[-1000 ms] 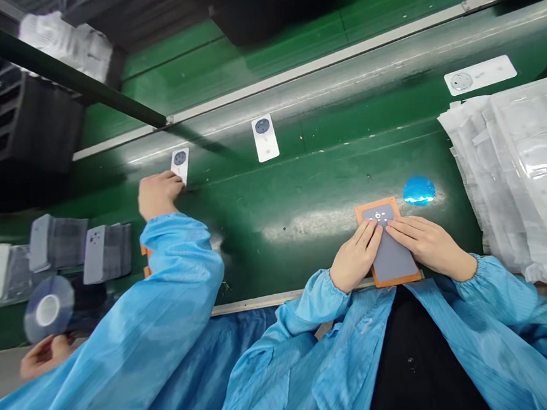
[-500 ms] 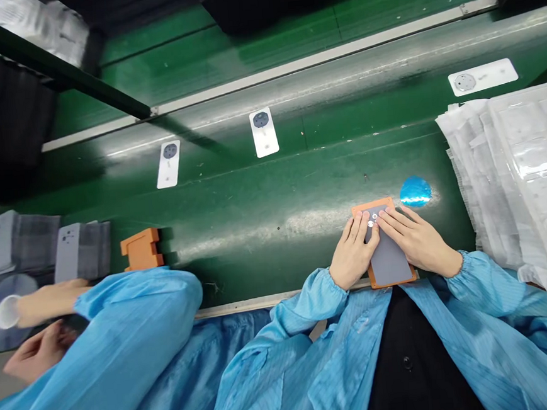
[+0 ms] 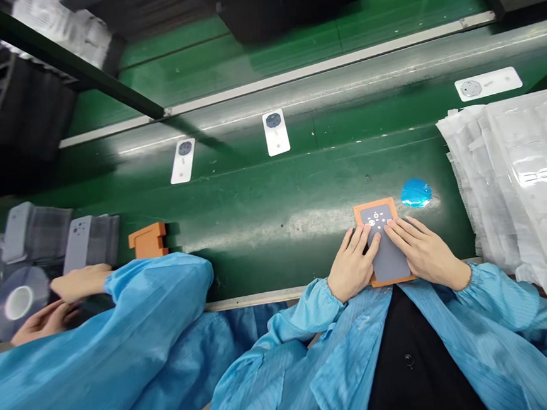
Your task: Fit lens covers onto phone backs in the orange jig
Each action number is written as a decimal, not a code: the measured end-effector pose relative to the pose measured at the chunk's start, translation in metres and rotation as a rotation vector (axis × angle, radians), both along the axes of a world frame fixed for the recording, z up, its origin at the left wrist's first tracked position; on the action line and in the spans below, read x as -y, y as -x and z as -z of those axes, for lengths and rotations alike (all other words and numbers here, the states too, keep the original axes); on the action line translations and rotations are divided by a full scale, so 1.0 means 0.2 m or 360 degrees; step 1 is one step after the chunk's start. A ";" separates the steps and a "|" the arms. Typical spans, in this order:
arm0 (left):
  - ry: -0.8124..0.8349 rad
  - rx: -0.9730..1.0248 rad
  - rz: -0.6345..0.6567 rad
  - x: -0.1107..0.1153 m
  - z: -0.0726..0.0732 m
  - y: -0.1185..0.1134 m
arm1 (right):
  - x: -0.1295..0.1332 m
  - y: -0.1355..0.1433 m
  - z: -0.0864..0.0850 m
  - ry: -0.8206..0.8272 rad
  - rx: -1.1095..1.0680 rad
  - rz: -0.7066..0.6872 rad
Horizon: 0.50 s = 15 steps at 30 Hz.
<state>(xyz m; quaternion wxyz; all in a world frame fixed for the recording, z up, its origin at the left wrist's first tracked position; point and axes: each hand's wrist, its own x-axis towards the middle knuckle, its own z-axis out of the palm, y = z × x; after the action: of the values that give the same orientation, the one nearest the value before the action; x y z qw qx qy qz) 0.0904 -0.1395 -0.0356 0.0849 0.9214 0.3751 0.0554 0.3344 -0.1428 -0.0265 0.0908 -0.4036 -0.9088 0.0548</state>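
A grey phone back cover (image 3: 390, 256) with a cluster of round holes at its far end lies in an orange fixture (image 3: 393, 281) at the bench edge in front of me. My left hand (image 3: 351, 262) rests along the cover's left side, with its fingers stretched out over the surface below the holes. From the other side, my right hand (image 3: 426, 251) lies on the cover with straight fingers. Both hands are open, and their fingertips touch the cover. Just beyond my right hand is a shiny blue round film (image 3: 416, 193) on the green bench.
White cards with dark discs (image 3: 276, 133) are spread along the bench's far side. Clear plastic trays (image 3: 536, 178) are stacked at right. At left, a co-worker's hands (image 3: 83, 283) are beside a tape roll (image 3: 0, 308), near grey covers (image 3: 77, 242) and another orange fixture (image 3: 148, 241).
Both my hands have slid down the cover towards me, baring more of its holes. The co-worker's hands have come closer together. The view has shifted slightly.
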 end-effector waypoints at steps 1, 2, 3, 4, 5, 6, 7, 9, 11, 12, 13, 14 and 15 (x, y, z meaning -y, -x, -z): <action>0.0027 0.0018 0.0000 0.00 -0.01 0.00 | 0.01 0.00 0.00 -0.0006 -0.0010 0.0007; 0.0057 0.0036 -0.0002 0.00 -0.01 0.00 | 0.02 0.00 0.01 -0.0012 -0.0017 0.0015; 0.0090 0.0054 -0.0003 0.00 -0.01 0.01 | 0.03 0.00 0.01 -0.0019 -0.0020 0.0022; 0.0130 0.0071 0.0002 -0.01 -0.01 0.01 | 0.03 0.00 0.02 -0.0026 -0.0025 0.0028; 0.0172 0.0088 0.0011 -0.02 -0.01 0.02 | 0.04 0.00 0.03 -0.0034 -0.0035 0.0034; 0.0214 0.0109 0.0023 -0.03 -0.01 0.03 | 0.04 0.00 0.04 -0.0041 -0.0051 0.0039; 0.0260 0.0137 0.0042 -0.04 -0.01 0.05 | 0.04 0.00 0.05 -0.0044 -0.0071 0.0041; 0.0366 0.0237 0.0101 -0.08 -0.01 0.08 | 0.03 -0.01 0.06 -0.0041 -0.0142 0.0034; 0.0459 0.0420 0.0116 -0.12 -0.01 0.11 | 0.02 -0.03 0.06 -0.0023 -0.0306 0.0016; 0.0489 0.0545 0.0076 -0.14 -0.01 0.11 | 0.01 -0.03 0.05 0.0002 -0.0448 0.0012; 0.0507 0.0696 -0.0008 -0.16 -0.02 0.11 | 0.00 -0.03 0.04 0.0051 -0.0637 0.0024; 0.0524 0.0870 -0.0127 -0.18 -0.03 0.09 | -0.01 -0.03 0.02 0.0135 -0.0866 0.0052; 0.0554 0.1066 -0.0256 -0.20 -0.05 0.06 | -0.02 -0.03 0.00 0.0232 -0.1144 0.0107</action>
<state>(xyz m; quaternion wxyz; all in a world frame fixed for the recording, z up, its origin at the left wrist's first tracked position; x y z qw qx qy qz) 0.0782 -0.0995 -0.0265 0.3532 0.7918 0.4014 0.2952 0.3403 -0.1382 -0.0275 0.3771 -0.3935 -0.7988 0.2547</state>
